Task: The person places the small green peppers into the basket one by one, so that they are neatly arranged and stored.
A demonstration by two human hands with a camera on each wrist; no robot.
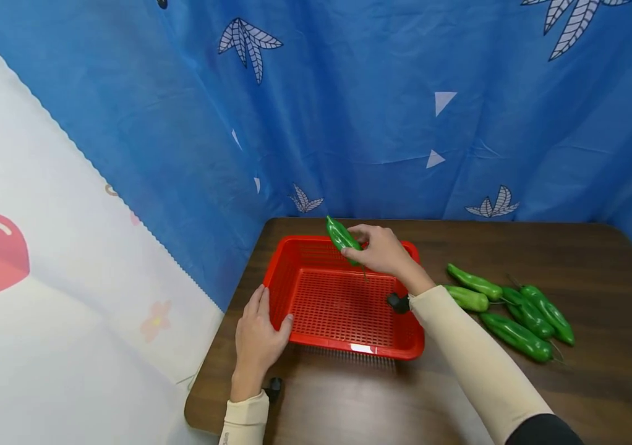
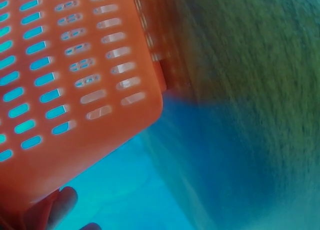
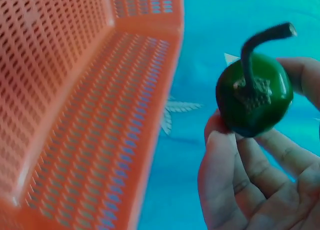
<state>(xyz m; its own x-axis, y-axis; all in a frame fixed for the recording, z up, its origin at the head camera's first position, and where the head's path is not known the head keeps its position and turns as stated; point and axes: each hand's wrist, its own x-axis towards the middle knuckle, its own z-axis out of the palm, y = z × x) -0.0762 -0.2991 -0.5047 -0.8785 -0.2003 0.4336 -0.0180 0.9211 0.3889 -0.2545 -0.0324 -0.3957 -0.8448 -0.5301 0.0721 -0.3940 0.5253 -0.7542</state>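
Over the back right part of the red basket (image 1: 344,342), my right hand (image 1: 380,250) pinches a green pepper (image 1: 341,235) between thumb and fingers. The right wrist view shows the pepper (image 3: 260,100) stem-end on, its dark stem curving upward, with the right hand (image 3: 265,175) below and beside it. My left hand (image 1: 257,337) grips the basket's front left corner, thumb at the front rim and fingers along the left side. Beside the slotted wall of the basket (image 2: 100,140) in the left wrist view, only the left hand's fingertips (image 2: 62,205) show.
Several green peppers (image 1: 516,337) lie grouped on the brown wooden table (image 1: 616,278), right of the basket. A blue curtain (image 1: 360,123) with leaf prints hangs behind the table, and a white patterned cloth (image 1: 71,247) is at the left.
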